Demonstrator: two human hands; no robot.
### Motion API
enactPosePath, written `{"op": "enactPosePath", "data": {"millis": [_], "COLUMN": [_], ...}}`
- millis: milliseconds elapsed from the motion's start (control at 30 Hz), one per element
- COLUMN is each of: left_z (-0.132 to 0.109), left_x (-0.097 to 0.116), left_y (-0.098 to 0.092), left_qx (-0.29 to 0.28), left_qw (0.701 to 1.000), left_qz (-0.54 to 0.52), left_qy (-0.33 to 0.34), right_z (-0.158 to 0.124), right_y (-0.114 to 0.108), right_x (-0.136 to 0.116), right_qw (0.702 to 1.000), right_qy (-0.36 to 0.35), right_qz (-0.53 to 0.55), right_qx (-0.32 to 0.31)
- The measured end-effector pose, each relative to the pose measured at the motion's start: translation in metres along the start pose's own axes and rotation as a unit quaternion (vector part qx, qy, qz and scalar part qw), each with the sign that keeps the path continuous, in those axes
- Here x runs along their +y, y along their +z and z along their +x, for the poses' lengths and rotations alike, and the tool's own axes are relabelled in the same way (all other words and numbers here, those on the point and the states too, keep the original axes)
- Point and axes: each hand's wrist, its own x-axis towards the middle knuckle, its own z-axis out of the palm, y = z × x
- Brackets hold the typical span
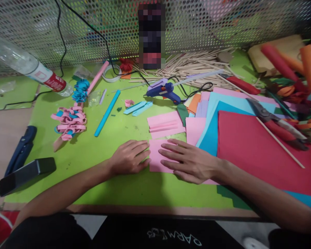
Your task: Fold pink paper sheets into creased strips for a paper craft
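A pink paper square (157, 155) lies on the green table covering in front of me. My right hand (189, 159) rests flat on its right part, fingers spread. At the paper's left edge is my left hand (131, 156), palm down, its fingers slightly bent and a little apart; the fingertips touch or nearly touch the edge. Just beyond the hands is another pink paper (158, 121) with narrow folded pink strips on top. Behind that, a blue glue gun (163, 92) lies on its side with a glue stick in its back.
Stacked coloured sheets (248, 152) lie right, with pliers (277, 121) on top. Wooden sticks (191, 64) are heaped at the back. A blue paper tube (107, 113), a pink paper-strip piece (69, 121), a bottle (33, 69), a stapler (20, 150) and a black box (28, 176) stand left.
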Motion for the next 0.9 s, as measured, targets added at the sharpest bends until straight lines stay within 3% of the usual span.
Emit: {"op": "enactPosePath", "data": {"millis": [900], "left_z": [0.0014], "left_x": [-0.003], "left_y": [-0.0004], "left_qx": [-0.03], "left_qw": [0.999], "left_qz": [-0.024], "left_qy": [0.004], "right_z": [-0.0008], "right_y": [0.0011], "right_x": [-0.0003], "right_qw": [1.0], "right_qy": [0.001], "right_qz": [0.001], "right_qx": [0.01]}}
